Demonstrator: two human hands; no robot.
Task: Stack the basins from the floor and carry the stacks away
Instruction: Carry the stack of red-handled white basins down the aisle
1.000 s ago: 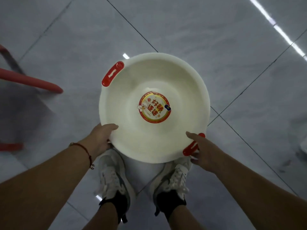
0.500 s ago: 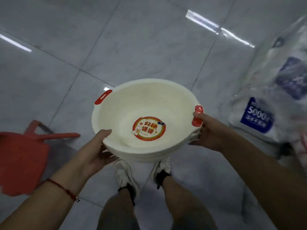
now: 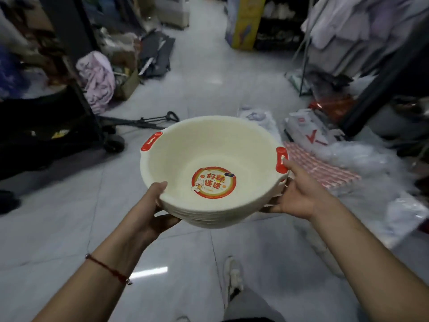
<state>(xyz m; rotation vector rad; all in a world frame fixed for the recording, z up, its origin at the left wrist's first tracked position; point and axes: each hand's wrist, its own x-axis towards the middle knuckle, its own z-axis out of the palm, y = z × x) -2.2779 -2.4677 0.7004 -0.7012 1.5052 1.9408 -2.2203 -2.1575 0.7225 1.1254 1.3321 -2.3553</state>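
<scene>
I held the stack of basins (image 3: 209, 159) above the floor (image 3: 58, 228), mouths up.
My left hand (image 3: 153, 210) and right hand (image 3: 294, 191) gripped opposite rims.

arms: bare | left wrist: red string bracelet (image 3: 105, 268) | shoe (image 3: 233, 278): white

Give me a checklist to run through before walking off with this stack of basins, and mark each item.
1. Left hand grips the rim of the stack of basins: ok.
2. Right hand holds the rim by the red handle, fingers under it: ok.
3. Basins nested evenly, none slipping: ok.
4. Stack clear of the floor: ok.
5. Floor straight ahead free: ok; plastic bags crowd the right side and a trolley the left.
6. How many basins are in the stack: cannot tell.
</scene>
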